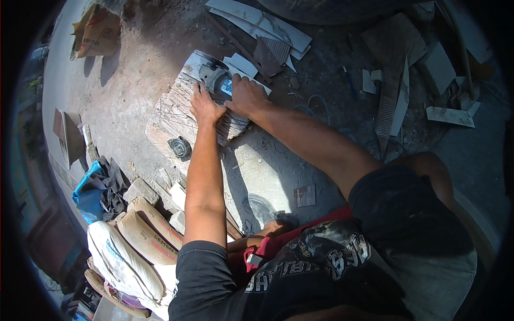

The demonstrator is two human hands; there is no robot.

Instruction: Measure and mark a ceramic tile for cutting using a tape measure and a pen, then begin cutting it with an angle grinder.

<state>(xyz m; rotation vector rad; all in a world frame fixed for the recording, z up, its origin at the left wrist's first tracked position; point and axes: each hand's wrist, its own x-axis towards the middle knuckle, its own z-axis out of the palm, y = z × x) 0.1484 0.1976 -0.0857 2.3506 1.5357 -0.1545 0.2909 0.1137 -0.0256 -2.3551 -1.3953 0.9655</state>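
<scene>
A handheld power cutter (213, 76), grey with a blue label on its body, rests on a pale tile (194, 61). My right hand (247, 96) is wrapped round its body from the right. Beside the cutter, my left hand (206, 107) reaches forward with its fingers stretched out over the tile's near edge, touching the tile or the cutter's base; which one is hard to see. The blade is hidden. Under the tile lies a worn, scored block (166, 120), and on its near left part sits a round dark object (180, 146), perhaps a tape measure.
Tile offcuts (262, 24) lie beyond the block, and more broken pieces (439, 69) are at the right. A torn paper sack (99, 32) stands far left. Filled sacks (147, 230) and a blue plastic bag (90, 195) are near left. A thin cord (319, 101) loops across the ground.
</scene>
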